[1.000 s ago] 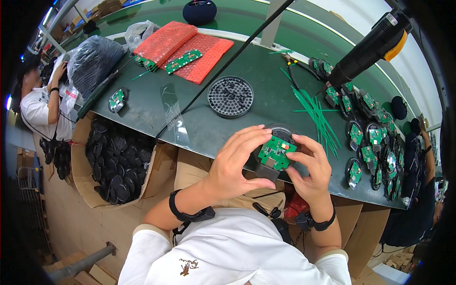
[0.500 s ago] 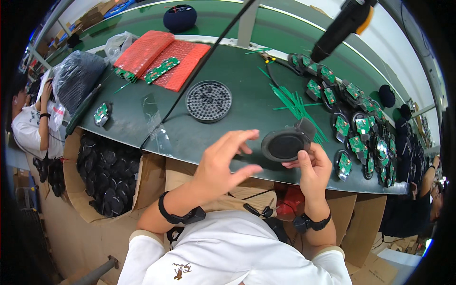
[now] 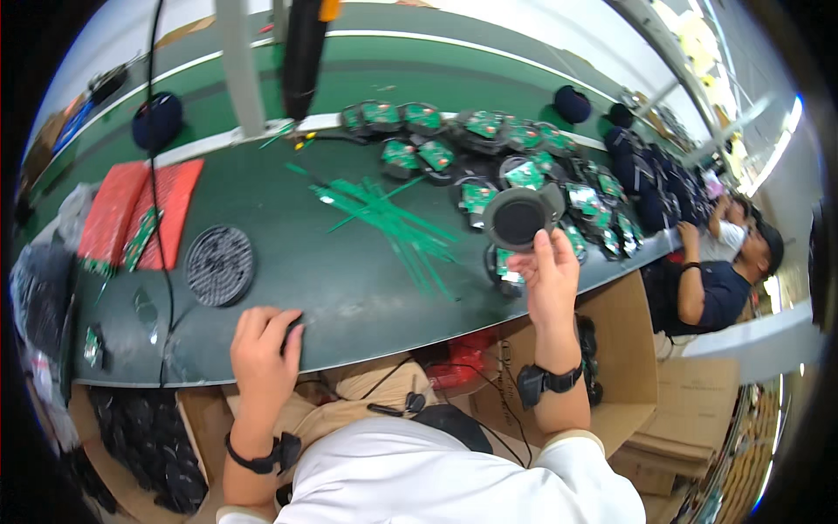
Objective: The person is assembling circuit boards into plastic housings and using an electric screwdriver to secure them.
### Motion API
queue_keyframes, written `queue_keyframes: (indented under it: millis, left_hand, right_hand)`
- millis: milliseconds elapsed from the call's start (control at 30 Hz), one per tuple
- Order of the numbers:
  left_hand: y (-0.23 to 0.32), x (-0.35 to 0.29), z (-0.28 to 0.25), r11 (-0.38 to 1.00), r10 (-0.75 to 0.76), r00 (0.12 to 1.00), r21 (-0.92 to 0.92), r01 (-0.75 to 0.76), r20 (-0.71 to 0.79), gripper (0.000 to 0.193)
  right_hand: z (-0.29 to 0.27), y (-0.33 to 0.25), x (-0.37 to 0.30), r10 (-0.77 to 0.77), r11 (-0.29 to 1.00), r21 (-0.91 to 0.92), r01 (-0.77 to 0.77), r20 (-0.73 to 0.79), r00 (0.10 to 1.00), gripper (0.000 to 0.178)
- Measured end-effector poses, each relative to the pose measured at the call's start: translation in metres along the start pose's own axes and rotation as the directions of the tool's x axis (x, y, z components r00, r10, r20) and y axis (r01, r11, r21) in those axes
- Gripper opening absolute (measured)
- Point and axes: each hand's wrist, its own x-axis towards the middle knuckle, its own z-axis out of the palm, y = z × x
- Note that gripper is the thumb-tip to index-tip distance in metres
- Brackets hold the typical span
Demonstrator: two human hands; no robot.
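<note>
Right now we hold a dark round casing (image 3: 517, 218) in the right hand (image 3: 547, 275), thumb and fingers clamped on its lower edge, its flat disc side turned towards us; it overlaps, in our view, a cluster of casings with green circuit boards (image 3: 524, 172) on the right of the counter (image 3: 323, 279), and we cannot tell whether it touches them; our hands are well apart, the left hand (image 3: 264, 349) at the counter's near edge with its fingers loosely bent and its thumb apart from them; between the hands and farther back, thin green strips (image 3: 393, 223) lie in a loose, crossing heap; left of those sits a round tray (image 3: 214, 302) of small dark parts, and beyond it lies red bubble wrap (image 3: 179, 210); behind the strips hangs a dark power screwdriver (image 3: 303, 70); at far right we see a co-worker in a dark shirt (image 3: 720, 284).
</note>
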Motion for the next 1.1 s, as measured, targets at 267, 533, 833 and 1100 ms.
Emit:
queue_keyframes:
  millis: [267, 533, 833, 1100]
  left_hand:
    - [0.005, 0.001, 0.002, 0.997, -0.025, 1.000, 0.073, 0.023, 0.018, 0.022]
    - [0.006, 0.004, 0.001, 0.988, -0.045, 0.999, 0.145, 0.047, -0.017, 0.020]
    - [0.001, 0.001, -0.001, 0.994, -0.055, 0.998, 0.096, 0.055, -0.008, 0.021]
    - [-0.004, -0.001, -0.001, 0.996, -0.033, 0.999, 0.078, 0.034, -0.018, 0.021]
  right_hand:
    - [-0.201, -0.009, 0.107, -0.348, 0.923, -0.326, 0.205, -0.479, 0.806, 0.043]
    - [-0.357, -0.013, 0.200, -0.687, 0.258, -0.950, -0.177, -0.309, 0.658, 0.024]
    - [-0.348, -0.015, 0.221, -0.468, -0.024, -0.948, -0.317, -0.269, 0.842, 0.027]
    - [-0.235, -0.035, 0.204, -0.521, 0.335, -0.921, 0.198, -0.006, 0.854, 0.033]
